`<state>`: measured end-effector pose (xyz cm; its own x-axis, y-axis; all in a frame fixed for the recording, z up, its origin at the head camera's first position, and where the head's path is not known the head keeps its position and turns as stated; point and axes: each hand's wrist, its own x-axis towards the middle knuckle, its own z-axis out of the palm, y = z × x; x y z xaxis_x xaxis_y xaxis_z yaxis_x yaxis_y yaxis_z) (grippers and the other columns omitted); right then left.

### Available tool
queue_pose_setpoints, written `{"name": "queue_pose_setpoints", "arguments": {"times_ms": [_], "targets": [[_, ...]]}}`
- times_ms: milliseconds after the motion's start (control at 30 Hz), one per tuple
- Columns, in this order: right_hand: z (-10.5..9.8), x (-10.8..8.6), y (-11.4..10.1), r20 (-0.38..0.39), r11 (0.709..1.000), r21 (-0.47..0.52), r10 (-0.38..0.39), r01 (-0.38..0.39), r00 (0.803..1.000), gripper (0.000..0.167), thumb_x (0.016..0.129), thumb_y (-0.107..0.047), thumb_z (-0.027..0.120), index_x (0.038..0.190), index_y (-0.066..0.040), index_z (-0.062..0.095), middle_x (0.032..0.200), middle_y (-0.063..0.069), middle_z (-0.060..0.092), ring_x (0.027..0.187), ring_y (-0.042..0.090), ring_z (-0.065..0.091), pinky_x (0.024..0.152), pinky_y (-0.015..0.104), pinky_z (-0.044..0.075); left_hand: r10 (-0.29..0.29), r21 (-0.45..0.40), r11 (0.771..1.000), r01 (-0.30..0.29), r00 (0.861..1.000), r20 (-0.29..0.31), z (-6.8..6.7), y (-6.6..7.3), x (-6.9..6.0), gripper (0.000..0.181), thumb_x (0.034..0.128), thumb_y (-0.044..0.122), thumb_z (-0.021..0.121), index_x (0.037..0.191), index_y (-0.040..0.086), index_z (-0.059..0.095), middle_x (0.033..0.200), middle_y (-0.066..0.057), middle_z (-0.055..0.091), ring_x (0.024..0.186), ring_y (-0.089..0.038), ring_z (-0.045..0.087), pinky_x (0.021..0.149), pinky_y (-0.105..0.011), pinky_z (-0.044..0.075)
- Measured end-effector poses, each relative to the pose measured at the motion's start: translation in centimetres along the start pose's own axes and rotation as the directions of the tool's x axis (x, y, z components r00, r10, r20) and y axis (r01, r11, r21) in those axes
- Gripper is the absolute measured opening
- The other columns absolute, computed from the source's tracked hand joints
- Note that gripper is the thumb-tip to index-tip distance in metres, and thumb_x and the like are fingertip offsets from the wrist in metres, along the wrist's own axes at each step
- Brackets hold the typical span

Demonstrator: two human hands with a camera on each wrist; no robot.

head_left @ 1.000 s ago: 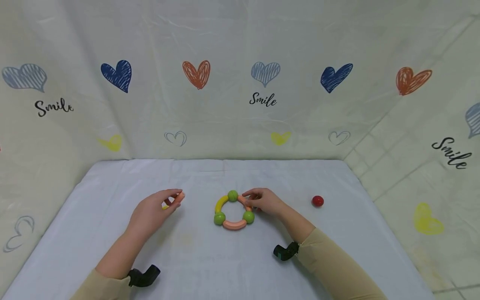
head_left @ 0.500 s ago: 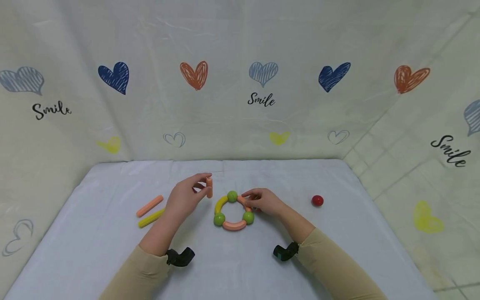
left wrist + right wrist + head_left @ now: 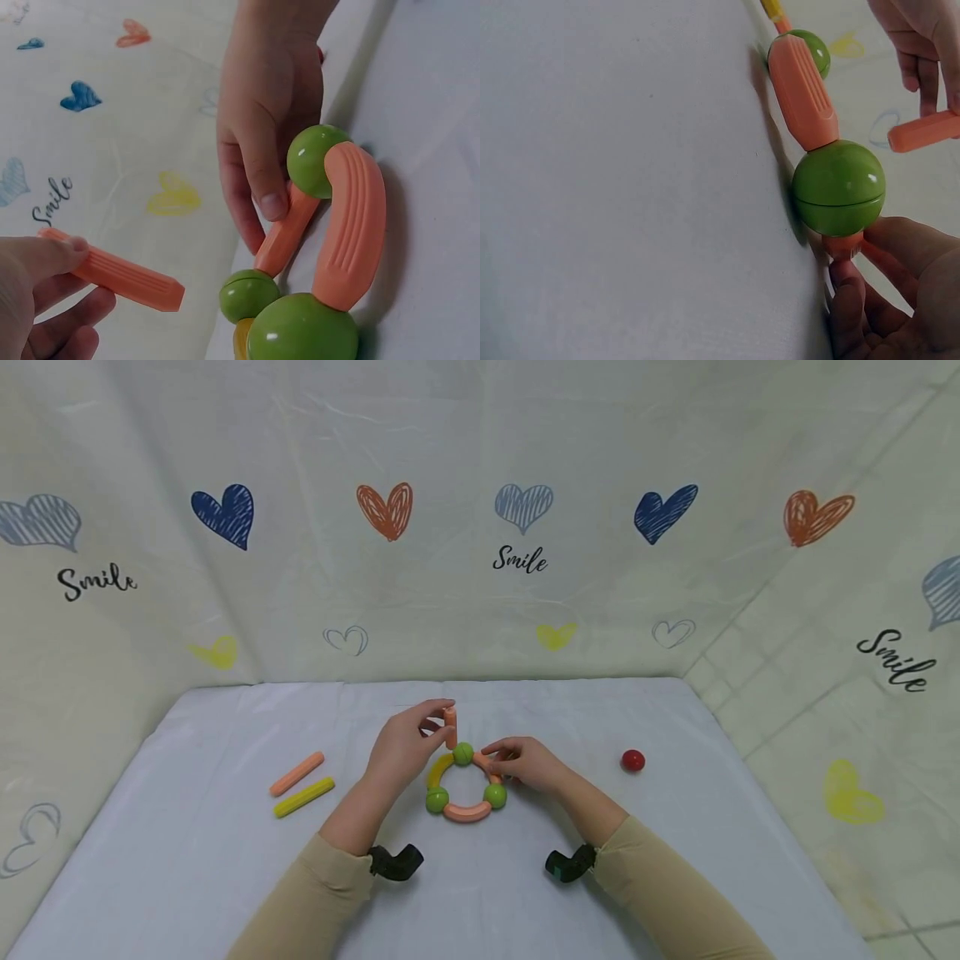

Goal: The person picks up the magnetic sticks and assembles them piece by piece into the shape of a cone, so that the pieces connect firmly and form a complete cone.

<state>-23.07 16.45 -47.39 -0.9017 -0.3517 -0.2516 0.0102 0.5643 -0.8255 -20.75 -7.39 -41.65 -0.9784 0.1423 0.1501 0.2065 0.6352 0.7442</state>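
My left hand (image 3: 401, 742) pinches a straight salmon-orange ridged toy stick (image 3: 451, 728) between thumb and fingers. In the head view the stick stands upright just above the far green ball (image 3: 463, 753); whether they touch I cannot tell. That ball belongs to a ring on the table, made of green balls, a yellow curved piece (image 3: 439, 770) and orange curved pieces, one of them (image 3: 352, 225) at the near side. My right hand (image 3: 531, 764) pinches the ring's right-hand orange curved piece (image 3: 289, 236), thumb on top, beside the right green ball (image 3: 838, 187).
Left of the ring, another orange stick (image 3: 297, 774) and a yellow stick (image 3: 303, 797) lie side by side on the white tablecloth (image 3: 480, 893). A red ball (image 3: 633, 761) rests to the right. Behind the table hangs a heart-printed sheet (image 3: 450, 593).
My left hand has carried the orange stick rightward from the left sticks to the ring's far ball, turning it upright. My right hand has stayed on the ring.
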Motion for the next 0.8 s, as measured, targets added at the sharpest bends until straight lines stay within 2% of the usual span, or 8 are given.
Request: {"name": "queue_pose_setpoints", "arguments": {"times_ms": [300, 600, 800], "targets": [[0.0, -0.3, -0.4, -0.006, 1.0, -0.006, 0.0, 0.0, 1.0, 0.03, 0.092, -0.024, 0.072, 0.121, -0.016, 0.072, 0.092, 0.001, 0.066, 0.072, 0.017, 0.057, 0.065, 0.03, 0.048, 0.023, 0.028, 0.999, -0.023, 1.0, 0.01, 1.5, 0.7, 0.7, 0.043, 0.0917, 0.027, 0.073, 0.133, 0.032, 0.063, 0.111, 0.008, 0.068, 0.093, -0.014, 0.063, 0.074, -0.031, 0.054], [0.2, -0.3, -0.6, -0.003, 1.0, -0.013, 0.004, -0.004, 1.0, 0.03, 0.092, -0.024, 0.072, 0.121, -0.015, 0.071, 0.09, 0.003, 0.065, 0.071, 0.017, 0.057, 0.063, 0.028, 0.047, -0.004, 0.036, 0.999, 0.003, 0.999, 0.034, 2.4, 0.1, 1.0, 0.043, 0.0933, 0.028, 0.071, 0.135, 0.033, 0.062, 0.111, 0.008, 0.068, 0.097, -0.016, 0.062, 0.077, -0.034, 0.053], [0.1, -0.3, -0.4, -0.008, 1.0, -0.015, 0.0, 0.0, 1.0, 0.03, 0.093, -0.023, 0.071, 0.121, -0.014, 0.071, 0.089, 0.003, 0.064, 0.071, 0.017, 0.057, 0.063, 0.029, 0.048, 0.011, 0.034, 0.999, -0.013, 0.998, 0.055, 2.5, 0.0, 1.1, 0.045, 0.094, 0.026, 0.071, 0.138, 0.033, 0.06, 0.114, 0.006, 0.066, 0.095, -0.016, 0.061, 0.077, -0.034, 0.052]]}}
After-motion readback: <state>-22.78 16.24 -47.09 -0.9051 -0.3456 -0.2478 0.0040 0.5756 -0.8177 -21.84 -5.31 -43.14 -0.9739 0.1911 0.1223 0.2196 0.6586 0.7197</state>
